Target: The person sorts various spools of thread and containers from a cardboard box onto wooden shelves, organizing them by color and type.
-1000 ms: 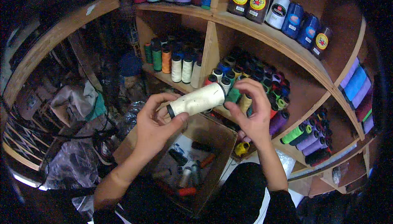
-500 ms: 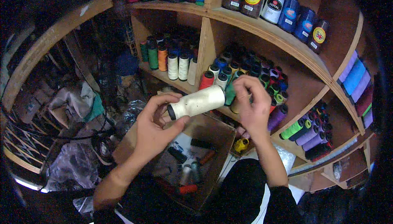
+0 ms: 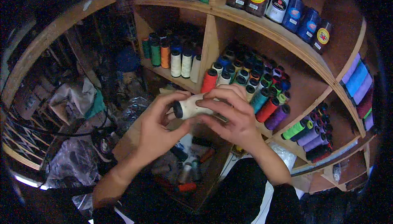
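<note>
A cream-coloured spool of thread [image 3: 189, 106] with a black end lies nearly level in front of me, held between both hands. My left hand [image 3: 159, 119] curves round its black end, thumb below and fingers above. From the other side my right hand [image 3: 231, 111] wraps its fingers over the spool's body and hides the far end. Beneath my hands an open cardboard box [image 3: 219, 162] contains several loose spools, among them a red spool [image 3: 187, 187] and a grey one [image 3: 185, 173].
Wooden shelves [image 3: 245, 19] curve across the back, with spools standing in rows. Just behind my hands stands a red spool [image 3: 209, 80]; a purple spool [image 3: 277, 116] is to the right. Crumpled clear plastic [image 3: 75, 162] and a cloth [image 3: 71, 101] lie at the left.
My right hand has come down and left from beside the spool and taken hold of its body. The spool's black end now faces me more. The view has shifted slightly.
</note>
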### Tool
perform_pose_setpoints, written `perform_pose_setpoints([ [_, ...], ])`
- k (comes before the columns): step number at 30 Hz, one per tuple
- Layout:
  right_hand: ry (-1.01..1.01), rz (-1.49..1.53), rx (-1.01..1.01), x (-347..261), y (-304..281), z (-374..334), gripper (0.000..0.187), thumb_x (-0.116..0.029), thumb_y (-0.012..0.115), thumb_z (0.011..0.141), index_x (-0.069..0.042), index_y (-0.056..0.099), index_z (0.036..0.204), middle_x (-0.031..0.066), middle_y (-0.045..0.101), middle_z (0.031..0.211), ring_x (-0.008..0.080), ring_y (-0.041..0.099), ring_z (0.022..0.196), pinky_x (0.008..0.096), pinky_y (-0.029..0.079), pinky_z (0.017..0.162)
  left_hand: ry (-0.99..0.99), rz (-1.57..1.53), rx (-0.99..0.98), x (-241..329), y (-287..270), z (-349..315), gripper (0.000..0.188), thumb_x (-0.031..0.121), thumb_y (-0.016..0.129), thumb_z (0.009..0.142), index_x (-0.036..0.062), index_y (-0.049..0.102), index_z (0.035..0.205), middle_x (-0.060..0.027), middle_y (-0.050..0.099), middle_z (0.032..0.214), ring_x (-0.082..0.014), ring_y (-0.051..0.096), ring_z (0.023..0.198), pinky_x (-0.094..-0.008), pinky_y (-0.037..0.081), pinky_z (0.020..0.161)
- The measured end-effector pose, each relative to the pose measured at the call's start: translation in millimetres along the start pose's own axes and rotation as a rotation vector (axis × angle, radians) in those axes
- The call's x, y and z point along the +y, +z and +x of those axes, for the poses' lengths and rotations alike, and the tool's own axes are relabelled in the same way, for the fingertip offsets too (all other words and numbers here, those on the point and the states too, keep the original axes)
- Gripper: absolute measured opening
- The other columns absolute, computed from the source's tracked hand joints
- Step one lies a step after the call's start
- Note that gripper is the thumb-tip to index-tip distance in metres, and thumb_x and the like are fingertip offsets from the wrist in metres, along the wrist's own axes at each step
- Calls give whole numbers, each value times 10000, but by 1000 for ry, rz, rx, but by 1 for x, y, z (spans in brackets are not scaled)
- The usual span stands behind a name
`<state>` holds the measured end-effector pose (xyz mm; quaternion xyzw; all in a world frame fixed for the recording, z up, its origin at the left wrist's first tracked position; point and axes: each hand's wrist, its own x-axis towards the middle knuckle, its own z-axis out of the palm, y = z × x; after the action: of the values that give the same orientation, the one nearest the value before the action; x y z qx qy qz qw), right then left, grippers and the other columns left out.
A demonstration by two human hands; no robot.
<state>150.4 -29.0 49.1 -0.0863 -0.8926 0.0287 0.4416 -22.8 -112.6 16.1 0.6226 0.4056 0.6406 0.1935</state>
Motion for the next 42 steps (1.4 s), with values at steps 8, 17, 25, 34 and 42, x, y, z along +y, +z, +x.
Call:
perform_pose_setpoints([
  [8,112,-25,146,7,15,-1,147,-60,672,718,-62,621,856,77,593,867,254,573,859,346,427,781,-70,8,12,-3,1,-2,489,-74,658,702,-7,471,1149,-119,513,1145,-210,505,1109,-329,450,935],
  [17,271,181,128,21,0,-3,104,-68,669,736,-40,641,831,85,629,863,241,604,795,330,474,724,42,178,-30,3,-1,0,471,-68,644,707,3,485,1145,-123,545,1144,-206,519,1098,-313,435,915],
  [25,179,73,43,22,6,-7,106,-61,660,739,-47,624,838,84,597,850,245,578,831,332,457,738,73,272,-91,0,-3,-1,477,-63,637,706,0,482,1153,-118,554,1142,-190,523,1097,-307,468,882],
  [34,50,52,57,14,0,-13,172,-68,687,697,-75,625,858,58,599,882,230,570,857,349,432,738,-53,108,-6,1,-2,0,534,-69,661,709,2,428,1184,-135,519,1180,-208,526,1091,-301,475,890],
  [42,-109,-191,33,14,10,-14,214,-90,687,684,-82,596,878,57,573,898,230,558,859,353,426,724,-128,-45,33,-3,2,0,631,-73,681,691,5,363,1230,-149,525,1159,-200,521,1089,-300,453,911],
])
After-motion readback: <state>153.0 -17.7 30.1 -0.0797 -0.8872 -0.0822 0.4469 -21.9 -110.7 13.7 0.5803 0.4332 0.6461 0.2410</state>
